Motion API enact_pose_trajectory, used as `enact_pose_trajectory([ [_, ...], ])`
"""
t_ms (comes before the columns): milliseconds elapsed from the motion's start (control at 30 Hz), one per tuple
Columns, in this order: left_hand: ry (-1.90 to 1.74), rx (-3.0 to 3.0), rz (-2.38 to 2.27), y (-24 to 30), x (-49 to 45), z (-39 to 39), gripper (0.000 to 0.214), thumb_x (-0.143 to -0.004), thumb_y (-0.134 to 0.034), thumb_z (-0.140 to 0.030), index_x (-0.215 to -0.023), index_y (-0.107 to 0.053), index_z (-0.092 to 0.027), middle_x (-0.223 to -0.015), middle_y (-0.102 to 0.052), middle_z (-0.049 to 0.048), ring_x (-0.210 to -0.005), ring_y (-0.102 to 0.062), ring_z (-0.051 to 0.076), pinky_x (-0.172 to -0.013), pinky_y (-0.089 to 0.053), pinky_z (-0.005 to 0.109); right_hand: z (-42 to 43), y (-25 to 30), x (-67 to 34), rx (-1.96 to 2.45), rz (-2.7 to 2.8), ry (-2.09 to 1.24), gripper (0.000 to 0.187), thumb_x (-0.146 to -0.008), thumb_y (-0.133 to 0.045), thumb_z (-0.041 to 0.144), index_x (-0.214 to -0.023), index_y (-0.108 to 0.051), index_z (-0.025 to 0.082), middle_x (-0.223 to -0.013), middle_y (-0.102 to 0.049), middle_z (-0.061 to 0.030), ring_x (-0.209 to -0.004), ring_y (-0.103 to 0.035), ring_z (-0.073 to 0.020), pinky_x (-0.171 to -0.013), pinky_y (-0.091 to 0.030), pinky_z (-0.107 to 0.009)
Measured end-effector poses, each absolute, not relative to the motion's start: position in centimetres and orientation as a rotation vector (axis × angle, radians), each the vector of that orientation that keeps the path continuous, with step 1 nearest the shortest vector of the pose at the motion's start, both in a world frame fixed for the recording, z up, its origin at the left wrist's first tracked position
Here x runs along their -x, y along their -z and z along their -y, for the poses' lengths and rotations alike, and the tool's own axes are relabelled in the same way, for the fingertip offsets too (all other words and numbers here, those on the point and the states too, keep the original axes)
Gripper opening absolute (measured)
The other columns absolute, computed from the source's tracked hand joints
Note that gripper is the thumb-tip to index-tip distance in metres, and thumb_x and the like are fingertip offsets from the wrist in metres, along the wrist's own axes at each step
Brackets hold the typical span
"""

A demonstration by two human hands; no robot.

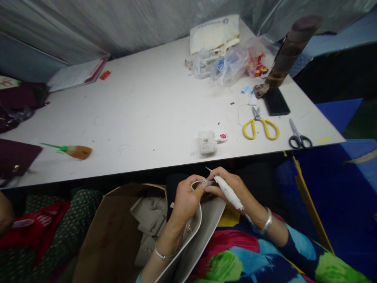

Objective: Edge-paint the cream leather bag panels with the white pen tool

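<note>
Left hand: my left hand (188, 198) is pinching the upper rim of a pale leather-like piece (207, 228) between thumb and fingers.
Right hand: my right hand (228, 181) is gripping that rim just beside the left thumb and also carrying a white-wrapped tool (229, 192); a thin metal tip (208, 169) is poking past the fingers, probably the tool's own.
Pale leather-like piece: it is hanging over my lap, its two layers parting, a gold-coloured fitting (189, 228) showing near my left wrist.
Handling: I am judging it light, bendy but springy at the rim, easy to crease or scratch; pinching both sides of the rim, away from the tip, seems the safest hold.
Cardboard box: to my left, the box (108, 224) is standing close by, holding similar pale pieces (153, 216); its wall is limiting my left elbow.
Tabletop edge: the tabletop (141, 106) is beginning just beyond my knuckles, so lifting forward is risking a knock.
Near things: a whitish block (207, 142) is sitting by that edge, with yellow-handled scissors (257, 117) and black-handled scissors (299, 140) lying farther right.
Open room: a broad stretch is running leftward from the block to a green-nozzled bottle (78, 152).
</note>
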State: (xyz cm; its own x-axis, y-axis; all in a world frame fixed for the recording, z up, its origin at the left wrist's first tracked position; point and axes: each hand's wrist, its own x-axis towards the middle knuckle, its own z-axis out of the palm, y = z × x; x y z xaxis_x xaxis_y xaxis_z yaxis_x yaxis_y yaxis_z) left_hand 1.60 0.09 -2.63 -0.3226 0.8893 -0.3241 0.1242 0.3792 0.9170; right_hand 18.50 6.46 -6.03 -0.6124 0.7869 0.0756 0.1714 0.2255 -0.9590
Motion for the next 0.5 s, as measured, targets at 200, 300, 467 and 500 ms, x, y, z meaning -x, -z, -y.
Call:
enact_pose_trajectory([
  [200, -1.068, -0.901, -1.643, 1.8, -1.9, 0.6, 0.022, -0.076, -0.076, -0.023, -0.089, -0.059, -0.021, -0.078, -0.066, -0.0024, -0.073, -0.059, 0.015, -0.069, -0.045, 0.025, -6.4, 5.2, -18.6, 0.852, 1.921, -1.494, 0.027, -0.090, -0.078, 0.038, -0.104, -0.061, 0.023, -0.089, -0.067, 0.0020, -0.076, -0.061, -0.0144, -0.067, -0.046, -0.024],
  [300, -1.060, -0.883, -1.579, 1.6, -2.0, 0.9, 0.026, -0.076, -0.079, -0.026, -0.093, -0.059, -0.021, -0.082, -0.070, -0.0007, -0.078, -0.063, 0.017, -0.072, -0.046, 0.026, -6.3, 4.4, -18.4, 0.821, 1.908, -1.523, 0.023, -0.090, -0.076, 0.036, -0.100, -0.061, 0.022, -0.084, -0.062, 0.0032, -0.072, -0.056, -0.0131, -0.063, -0.043, -0.023],
  [467, -1.052, -0.988, -1.436, 0.3, -1.7, 1.2, 0.020, -0.078, -0.078, -0.023, -0.092, -0.065, -0.019, -0.090, -0.070, 0.0019, -0.086, -0.065, 0.018, -0.080, -0.048, 0.027, -5.4, 3.0, -18.7, 0.816, 1.852, -1.480, 0.010, -0.089, -0.072, 0.023, -0.091, -0.062, 0.022, -0.081, -0.066, 0.0027, -0.071, -0.060, -0.0136, -0.064, -0.046, -0.023],
  [500, -1.049, -1.016, -1.388, -0.1, -1.6, 1.3, 0.020, -0.078, -0.079, -0.022, -0.094, -0.067, -0.019, -0.094, -0.071, 0.0029, -0.091, -0.065, 0.018, -0.083, -0.049, 0.028, -5.0, 2.5, -19.0, 0.828, 1.841, -1.428, 0.009, -0.089, -0.072, 0.022, -0.090, -0.062, 0.022, -0.080, -0.067, 0.0026, -0.069, -0.061, -0.0134, -0.063, -0.047, -0.023],
])
